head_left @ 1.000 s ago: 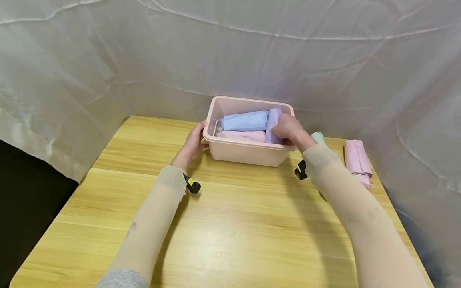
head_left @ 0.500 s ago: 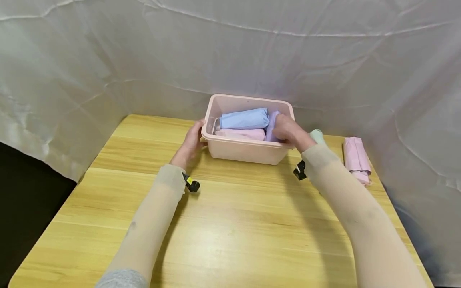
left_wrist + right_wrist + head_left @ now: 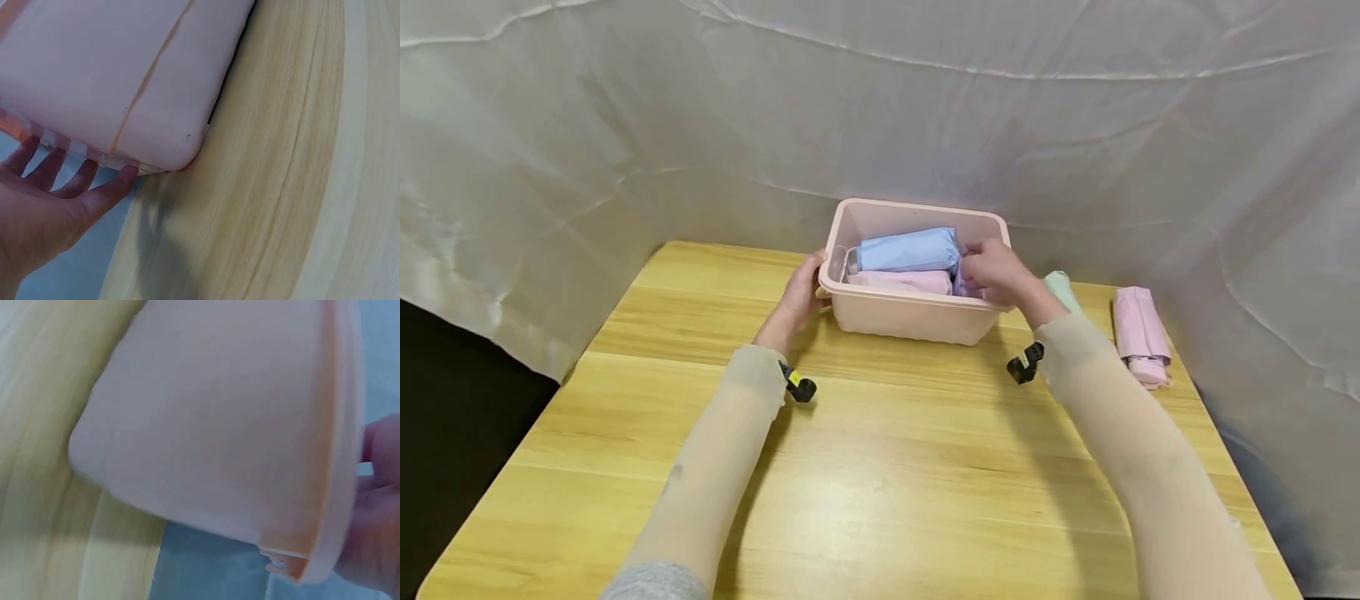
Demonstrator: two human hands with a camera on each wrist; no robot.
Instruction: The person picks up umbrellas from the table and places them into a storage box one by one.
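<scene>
A pink plastic bin [image 3: 917, 321] stands at the back of the wooden table [image 3: 887, 475]. Inside lie a blue folded umbrella [image 3: 908, 248], a pink one [image 3: 898, 282] in front of it, and a lilac one [image 3: 960, 287] at the right end, mostly hidden. My right hand [image 3: 994, 271] reaches into the bin, its fingers curled over the lilac umbrella. My left hand [image 3: 800, 293] rests against the bin's left side. In the left wrist view its fingers [image 3: 94, 190] are straight and touch under the bin's rim [image 3: 81, 150]. The right wrist view shows the bin's wall [image 3: 219, 425] and part of my right hand [image 3: 378, 506] beyond the rim.
A mint green folded umbrella [image 3: 1064, 287] lies on the table just right of the bin. A pink folded umbrella [image 3: 1138, 333] lies further right near the table's edge. White cloth [image 3: 880, 108] hangs behind and on both sides.
My right hand has pushed the lilac umbrella down from standing above the rim to low inside the bin. The left hand and the bin have stayed put.
</scene>
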